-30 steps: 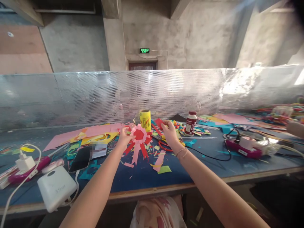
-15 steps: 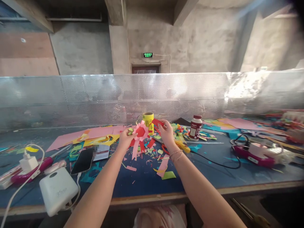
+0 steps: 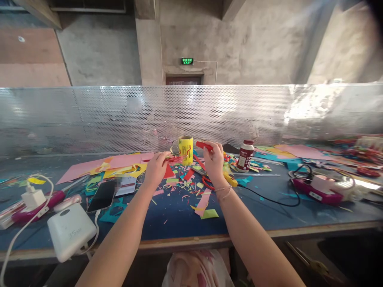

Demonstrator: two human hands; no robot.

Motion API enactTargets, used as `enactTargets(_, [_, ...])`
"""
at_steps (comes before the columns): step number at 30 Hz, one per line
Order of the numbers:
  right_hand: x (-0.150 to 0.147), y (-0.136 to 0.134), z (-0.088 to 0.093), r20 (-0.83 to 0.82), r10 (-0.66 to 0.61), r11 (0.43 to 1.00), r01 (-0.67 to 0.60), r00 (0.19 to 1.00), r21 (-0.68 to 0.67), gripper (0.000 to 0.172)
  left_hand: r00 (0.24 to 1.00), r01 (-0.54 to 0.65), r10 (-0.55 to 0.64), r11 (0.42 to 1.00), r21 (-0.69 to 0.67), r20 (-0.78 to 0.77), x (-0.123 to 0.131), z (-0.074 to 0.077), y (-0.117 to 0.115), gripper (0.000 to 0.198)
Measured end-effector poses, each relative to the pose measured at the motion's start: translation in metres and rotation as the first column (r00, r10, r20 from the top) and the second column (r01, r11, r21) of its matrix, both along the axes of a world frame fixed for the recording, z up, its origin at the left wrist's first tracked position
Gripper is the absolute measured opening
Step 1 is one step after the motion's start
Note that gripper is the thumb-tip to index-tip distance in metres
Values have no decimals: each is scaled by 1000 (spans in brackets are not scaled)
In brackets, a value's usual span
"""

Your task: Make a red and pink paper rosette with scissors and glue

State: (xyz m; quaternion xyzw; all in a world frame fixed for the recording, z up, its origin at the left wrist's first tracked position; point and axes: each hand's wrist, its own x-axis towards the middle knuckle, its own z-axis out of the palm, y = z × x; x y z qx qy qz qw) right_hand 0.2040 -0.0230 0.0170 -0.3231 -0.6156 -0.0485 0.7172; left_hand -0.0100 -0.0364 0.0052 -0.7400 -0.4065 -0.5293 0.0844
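My left hand (image 3: 156, 169) pinches a pink and red paper flower (image 3: 176, 159), now seen nearly edge-on and partly hidden by the fingers. Folded red paper (image 3: 204, 146) sticks out from the closed fingers of my right hand (image 3: 214, 161), raised above the table. Between the hands, a yellow tape roll (image 3: 186, 151) stands upright. Under my right hand lie red-handled scissors (image 3: 207, 183), partly covered. A yellow-handled tool (image 3: 229, 179) with a black cord rests beside my right wrist.
Paper scraps (image 3: 185, 187) litter the blue table (image 3: 179, 227). A dark red and white bottle (image 3: 245, 156) stands to the right. Phone (image 3: 101, 196), white power bank (image 3: 72, 231) and cables lie left; a purple power strip (image 3: 317, 192) sits right. A perforated metal screen (image 3: 191, 113) runs behind.
My left hand has turned the flower from facing me to nearly edge-on. My right hand has lifted the red paper slightly and moved a little to the right. The view has tilted down slightly.
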Motion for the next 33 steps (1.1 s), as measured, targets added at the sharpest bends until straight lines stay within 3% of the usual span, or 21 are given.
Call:
enactTargets(5, [-2,-2,-1,213,-11,999,4,977,33,26,993,-11,14,1000,23,-114,1,-3,2,29])
enactTargets(9, [-7,-4,-4,435,18,999,-30,900,20,26,973,30,-21,999,34,-229,3,-5,2,24])
enactTargets(14, [-12,-2,-8,594,67,998,-58,802,-34,28,949,11,12,997,72,-314,3,-9,0,23])
enactTargets(23, [-18,-9,-11,614,195,975,-218,765,-39,28,958,-43,92,982,182,-271,3,-19,5,19])
enactTargets(33, [-20,-12,-12,661,239,967,-238,712,-93,30,976,-74,91,993,94,-199,5,-18,5,12])
